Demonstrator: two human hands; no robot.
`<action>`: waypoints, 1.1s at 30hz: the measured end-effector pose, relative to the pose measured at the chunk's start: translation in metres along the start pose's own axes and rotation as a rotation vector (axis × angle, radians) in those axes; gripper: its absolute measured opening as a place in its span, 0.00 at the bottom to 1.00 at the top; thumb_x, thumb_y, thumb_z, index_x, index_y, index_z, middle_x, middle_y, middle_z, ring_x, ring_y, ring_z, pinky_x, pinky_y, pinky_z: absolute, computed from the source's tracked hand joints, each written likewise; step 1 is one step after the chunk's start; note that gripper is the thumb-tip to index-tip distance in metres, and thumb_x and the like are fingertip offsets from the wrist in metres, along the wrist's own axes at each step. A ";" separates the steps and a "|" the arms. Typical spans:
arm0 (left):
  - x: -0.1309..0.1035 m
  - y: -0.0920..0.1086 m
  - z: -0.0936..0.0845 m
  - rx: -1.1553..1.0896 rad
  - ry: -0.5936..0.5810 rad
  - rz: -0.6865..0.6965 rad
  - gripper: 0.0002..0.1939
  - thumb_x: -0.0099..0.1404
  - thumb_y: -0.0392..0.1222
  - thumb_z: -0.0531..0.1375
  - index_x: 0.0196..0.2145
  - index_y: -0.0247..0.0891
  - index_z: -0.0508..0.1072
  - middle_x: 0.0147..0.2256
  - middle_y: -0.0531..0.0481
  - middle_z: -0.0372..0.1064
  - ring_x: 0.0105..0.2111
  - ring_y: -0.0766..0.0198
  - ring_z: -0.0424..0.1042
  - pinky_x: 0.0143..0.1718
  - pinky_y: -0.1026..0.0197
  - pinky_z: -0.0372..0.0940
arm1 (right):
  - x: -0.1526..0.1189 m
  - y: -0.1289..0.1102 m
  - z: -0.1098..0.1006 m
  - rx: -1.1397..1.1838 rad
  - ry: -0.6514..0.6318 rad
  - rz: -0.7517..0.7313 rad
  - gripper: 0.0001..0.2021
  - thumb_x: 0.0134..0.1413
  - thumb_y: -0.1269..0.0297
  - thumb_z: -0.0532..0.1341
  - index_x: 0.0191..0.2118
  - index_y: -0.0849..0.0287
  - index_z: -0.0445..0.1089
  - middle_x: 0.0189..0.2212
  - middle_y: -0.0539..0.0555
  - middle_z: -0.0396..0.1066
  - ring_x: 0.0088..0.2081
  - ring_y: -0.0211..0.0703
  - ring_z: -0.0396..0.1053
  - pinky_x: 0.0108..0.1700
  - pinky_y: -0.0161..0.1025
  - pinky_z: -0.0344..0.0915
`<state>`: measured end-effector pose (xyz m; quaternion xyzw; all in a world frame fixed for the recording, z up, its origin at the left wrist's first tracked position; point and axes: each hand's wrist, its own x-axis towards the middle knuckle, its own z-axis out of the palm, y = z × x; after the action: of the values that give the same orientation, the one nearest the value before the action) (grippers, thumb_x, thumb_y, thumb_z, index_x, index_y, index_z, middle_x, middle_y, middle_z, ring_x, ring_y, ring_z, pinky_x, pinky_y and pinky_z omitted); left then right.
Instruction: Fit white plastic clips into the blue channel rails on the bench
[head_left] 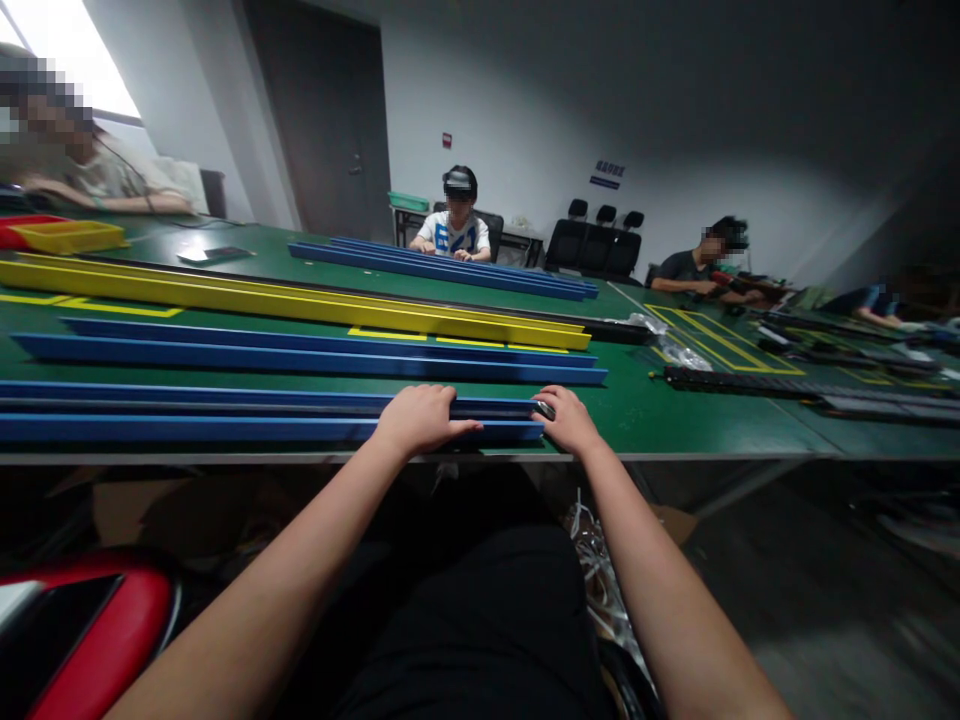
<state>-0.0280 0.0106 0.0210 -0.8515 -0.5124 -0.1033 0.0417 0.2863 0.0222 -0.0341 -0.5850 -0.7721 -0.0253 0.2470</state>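
Fingers of the left hand (421, 418) grip a long, straight blue channel with raised sides (225, 430), lying along the green tabletop surface's (637, 415) 6 o'clock edge, while those of the right hand (571, 420) bend round a small silvery piece (547, 410) at its 3 o'clock end, their hold impossible to tell. Towards 11 o'clock lie another slim blue channel (300, 357) and a long yellow channel (300, 306)
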 end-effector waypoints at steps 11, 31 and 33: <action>0.000 0.002 -0.001 0.007 0.001 -0.014 0.40 0.58 0.77 0.43 0.42 0.39 0.73 0.42 0.39 0.75 0.44 0.47 0.74 0.44 0.54 0.63 | -0.001 -0.002 0.001 -0.033 0.021 0.071 0.14 0.55 0.50 0.63 0.44 0.51 0.75 0.50 0.55 0.67 0.52 0.48 0.64 0.56 0.47 0.60; -0.001 0.002 -0.001 -0.005 0.004 -0.022 0.40 0.58 0.77 0.44 0.42 0.39 0.73 0.42 0.38 0.75 0.44 0.47 0.74 0.44 0.53 0.63 | 0.000 -0.002 0.000 -0.033 0.024 0.079 0.13 0.52 0.52 0.64 0.42 0.51 0.74 0.53 0.55 0.66 0.54 0.50 0.62 0.56 0.50 0.59; -0.001 0.002 0.000 -0.006 0.007 -0.022 0.40 0.58 0.77 0.44 0.42 0.39 0.73 0.42 0.38 0.75 0.44 0.47 0.73 0.44 0.53 0.63 | 0.000 -0.001 0.001 -0.018 0.022 0.077 0.14 0.52 0.51 0.64 0.42 0.51 0.74 0.54 0.55 0.65 0.55 0.50 0.61 0.57 0.50 0.58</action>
<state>-0.0264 0.0089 0.0213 -0.8455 -0.5214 -0.1081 0.0399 0.2849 0.0220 -0.0343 -0.6161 -0.7460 -0.0294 0.2511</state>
